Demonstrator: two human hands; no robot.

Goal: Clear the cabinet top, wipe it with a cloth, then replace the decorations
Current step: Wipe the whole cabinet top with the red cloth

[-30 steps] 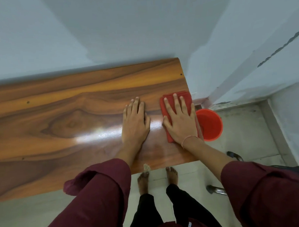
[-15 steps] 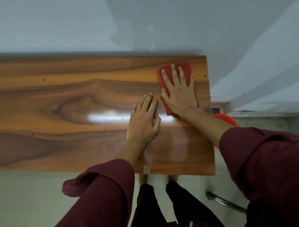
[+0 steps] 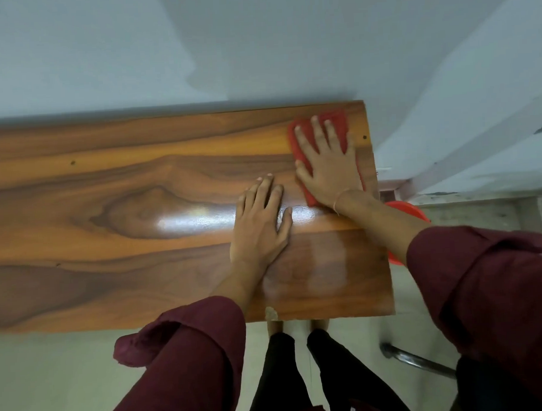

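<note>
The wooden cabinet top (image 3: pixel 108 197) spans the view, glossy, with nothing standing on it. My right hand (image 3: pixel 327 162) lies flat with fingers spread, pressing a red cloth (image 3: pixel 337 121) onto the far right corner of the top. The cloth shows above the fingertips and along the hand's left side. My left hand (image 3: pixel 260 227) rests palm-down on the bare wood just left of the right hand, holding nothing. No decorations are in view.
A red bucket (image 3: pixel 409 210) stands on the floor past the cabinet's right end, mostly hidden by my right arm. A pale wall runs along the back edge. A metal bar (image 3: pixel 416 360) lies on the floor at lower right. My bare feet are below the front edge.
My right hand has slid the red cloth from the right edge near the middle up to the far right corner. My left hand has stayed flat on the wood.
</note>
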